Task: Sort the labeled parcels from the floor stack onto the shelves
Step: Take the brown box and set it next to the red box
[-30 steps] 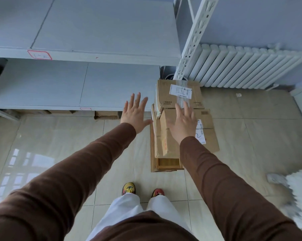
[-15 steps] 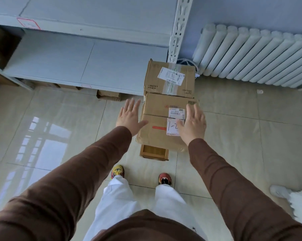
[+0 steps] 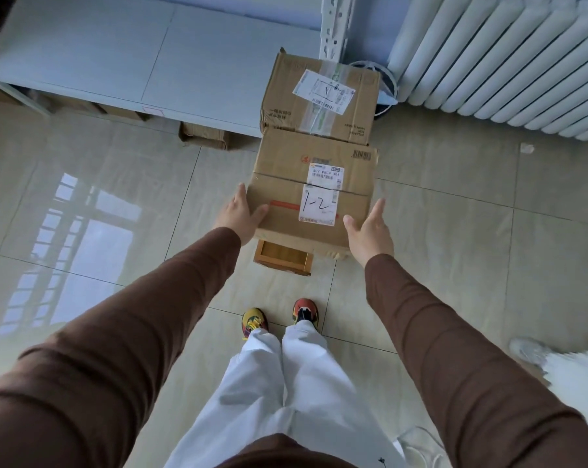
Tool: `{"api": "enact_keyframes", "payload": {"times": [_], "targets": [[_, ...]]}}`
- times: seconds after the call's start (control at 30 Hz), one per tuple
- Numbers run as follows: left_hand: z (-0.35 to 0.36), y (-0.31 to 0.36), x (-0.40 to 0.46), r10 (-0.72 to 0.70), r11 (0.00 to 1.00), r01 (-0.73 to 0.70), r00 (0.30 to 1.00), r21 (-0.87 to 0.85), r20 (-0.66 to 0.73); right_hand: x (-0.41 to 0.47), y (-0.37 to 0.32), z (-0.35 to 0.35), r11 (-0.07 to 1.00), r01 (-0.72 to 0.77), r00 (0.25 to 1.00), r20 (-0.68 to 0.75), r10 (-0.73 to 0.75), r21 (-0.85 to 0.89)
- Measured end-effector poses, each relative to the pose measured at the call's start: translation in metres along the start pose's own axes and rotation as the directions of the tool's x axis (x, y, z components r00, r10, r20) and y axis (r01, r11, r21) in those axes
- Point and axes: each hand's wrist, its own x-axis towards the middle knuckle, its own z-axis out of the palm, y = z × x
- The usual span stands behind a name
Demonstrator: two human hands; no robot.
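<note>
The top parcel of the floor stack is a brown cardboard box [image 3: 286,184] with a white label hand-marked "1-2". My left hand [image 3: 240,214] lies flat against its left side, thumb resting on the top face. My right hand [image 3: 370,231] is spread at the near right corner, palm facing the box and thumb at its top edge. A second labeled cardboard box [image 3: 286,96] sits just behind it. A small wooden box [image 3: 284,256] pokes out from under the stack.
A low grey shelf board [image 3: 117,55] runs along the left, with its white upright post [image 3: 335,25] beside the stack. Flattened cardboard [image 3: 204,135] lies under the shelf. A white radiator [image 3: 505,62] lines the right wall. Another person's white shoe [image 3: 529,349] is at right.
Both hands dropped from above the stack to the sides of the "1-2" box. The right hand moved off the label to the right corner. The view tilted down and closer.
</note>
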Motion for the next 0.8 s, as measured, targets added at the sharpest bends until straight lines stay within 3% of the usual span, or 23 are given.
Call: {"api": "enact_keyframes", "payload": {"times": [0.2, 0.47, 0.8], "targets": [[0.012, 0.003, -0.003, -0.031, 0.987, 0.027, 0.999, -0.158, -0.027, -0.001, -0.001, 0.008, 0.994, -0.019, 0.999, 0.037, 0.015, 0.107], [-0.005, -0.015, -0.033, -0.059, 0.980, 0.030, 0.988, -0.199, -0.141, -0.031, -0.017, 0.013, 0.984, 0.046, 0.999, -0.016, -0.044, 0.171], [-0.103, -0.084, -0.078, -0.152, 0.942, 0.015, 0.910, -0.335, -0.385, -0.083, -0.135, 0.038, 0.942, 0.262, 0.963, 0.009, -0.270, 0.208]]}}
